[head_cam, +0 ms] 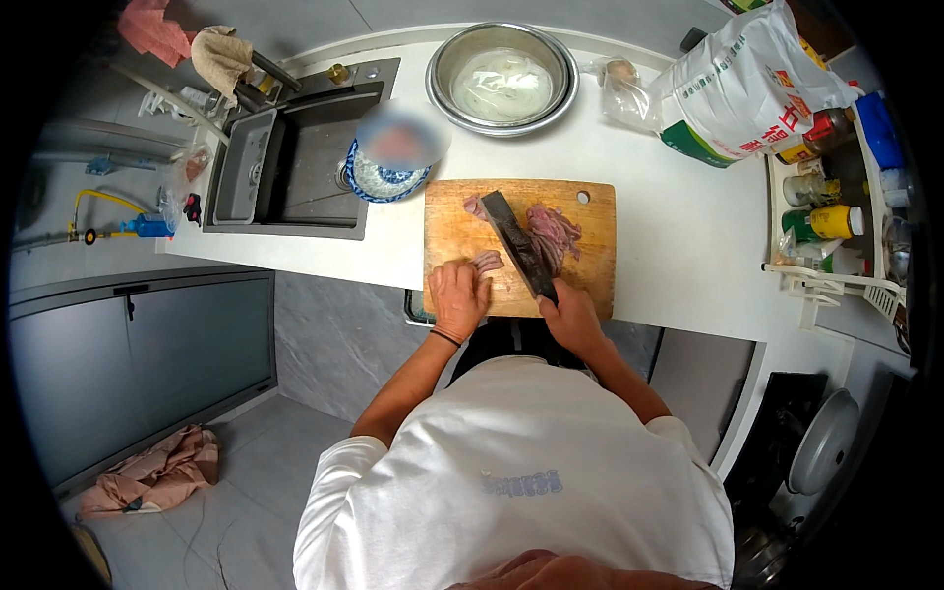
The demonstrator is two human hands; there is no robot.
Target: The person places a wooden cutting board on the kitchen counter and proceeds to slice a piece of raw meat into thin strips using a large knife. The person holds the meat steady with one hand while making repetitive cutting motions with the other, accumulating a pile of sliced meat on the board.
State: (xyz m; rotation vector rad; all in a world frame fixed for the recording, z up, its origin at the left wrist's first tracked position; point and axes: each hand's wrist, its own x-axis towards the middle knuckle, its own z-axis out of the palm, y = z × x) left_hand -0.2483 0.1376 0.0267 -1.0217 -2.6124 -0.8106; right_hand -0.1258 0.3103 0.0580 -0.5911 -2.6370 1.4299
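Observation:
A wooden cutting board (516,214) lies before me at the counter's front edge. My right hand (571,313) grips the handle of a cleaver (509,225), whose dark blade slants up and left across the board. At the board's left side, my left hand (459,299) has its fingers bent over one end of a small piece of striped meat (487,262). A pile of sliced meat (554,234) sits to the right of the blade, partly behind it. Near the blade's far end is another small bit of meat (473,206).
A blue-and-white plate (391,186), partly blurred, stands between the board and the sink (324,162). Nested metal bowls (504,80) are behind the board. A plastic bag of food (634,92), a large white sack (737,88) and a rack of jars (818,221) line the right.

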